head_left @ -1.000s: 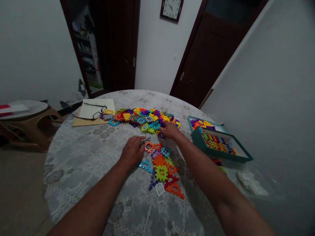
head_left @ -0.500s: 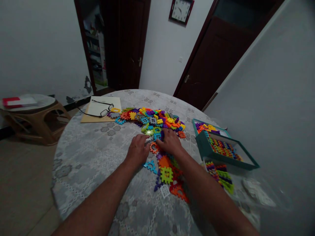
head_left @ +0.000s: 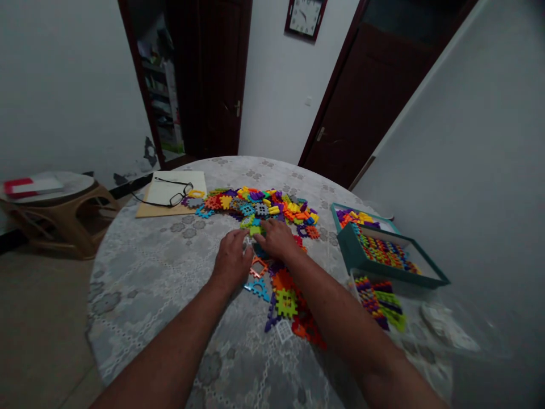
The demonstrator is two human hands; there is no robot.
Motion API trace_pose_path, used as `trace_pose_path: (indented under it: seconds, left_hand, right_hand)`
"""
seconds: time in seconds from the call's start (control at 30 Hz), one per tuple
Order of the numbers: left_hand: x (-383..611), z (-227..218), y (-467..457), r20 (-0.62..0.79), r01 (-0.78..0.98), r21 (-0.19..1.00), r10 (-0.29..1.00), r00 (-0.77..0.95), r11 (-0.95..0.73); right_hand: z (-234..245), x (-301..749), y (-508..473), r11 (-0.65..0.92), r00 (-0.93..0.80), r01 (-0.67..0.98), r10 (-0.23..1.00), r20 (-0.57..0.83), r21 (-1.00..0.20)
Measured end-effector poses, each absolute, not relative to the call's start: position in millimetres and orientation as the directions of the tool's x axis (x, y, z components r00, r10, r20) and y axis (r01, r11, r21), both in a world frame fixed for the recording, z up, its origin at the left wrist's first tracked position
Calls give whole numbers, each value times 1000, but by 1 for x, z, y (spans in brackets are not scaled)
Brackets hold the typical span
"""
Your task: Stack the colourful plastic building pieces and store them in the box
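Observation:
Both my hands are over the table's middle, close together among plastic interlocking building blocks. My left hand [head_left: 233, 255] has its fingers curled, with a small whitish piece [head_left: 248, 242] between thumb and fingertips, too blurred to name. My right hand [head_left: 276, 241] reaches in with bent fingers, pinching at a lime-green building block [head_left: 254, 230] between the hands; its palm hides the pieces below. Nearer me lie an orange frame block [head_left: 258, 267], a light-blue toothed block [head_left: 258, 288] and a lime-green window block [head_left: 286, 303].
A heap of mixed blocks [head_left: 293, 210] spreads behind my hands. At the left lie glasses [head_left: 177, 197] on a paper pad [head_left: 164, 180]. To the right stand a teal box [head_left: 353, 258] of blocks and a clear bag [head_left: 464, 326]. A stool [head_left: 72, 221] is beyond the table's left edge.
My right hand has moved left and slightly away, from a blue block to a lime-green one. My left hand has shifted slightly left. The orange block now lies uncovered below the hands.

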State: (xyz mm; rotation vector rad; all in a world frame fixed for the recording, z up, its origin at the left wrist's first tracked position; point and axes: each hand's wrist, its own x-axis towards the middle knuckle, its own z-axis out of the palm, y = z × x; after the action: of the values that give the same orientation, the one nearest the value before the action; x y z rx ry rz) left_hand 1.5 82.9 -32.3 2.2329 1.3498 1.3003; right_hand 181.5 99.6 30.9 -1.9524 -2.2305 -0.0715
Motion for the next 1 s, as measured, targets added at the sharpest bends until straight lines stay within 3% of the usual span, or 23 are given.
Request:
trace_pose_path:
  seconds: [0.1, 0.3, 0.43, 0.53, 0.63, 0.77, 1.0]
  left_hand:
    - [1, -32, 84, 562, 605, 585, 808, 178, -540]
    - [0, -35, 87, 517, 628, 567, 824, 232, -533]
    - [-1, -32, 85, 457, 635, 527, 818, 349, -565]
    - [0, -27, 82, 455, 624, 510, 801, 389, -592]
    - [1, -23, 80, 471, 581, 512, 772, 427, -633]
    - [1, -20, 75, 444, 563, 456, 725, 527, -689]
    - [2, -20, 72, 408, 593, 403, 717, 565, -697]
  right_hand:
    - [30, 178, 94, 161, -148, 983, 981, 129, -90]
    - [40, 186, 57, 347, -341, 930, 937, 74, -117]
    - [46, 199, 32, 401, -390, 865, 916, 97, -303]
    - [49, 220, 23, 287, -246, 813, 958, 149, -507]
    - [51, 246, 21, 81, -4, 795, 992, 128, -601]
    - [48, 262, 10, -57, 118, 816, 991, 70, -575]
    - [44, 250, -20, 45, -47, 872, 999, 7, -488]
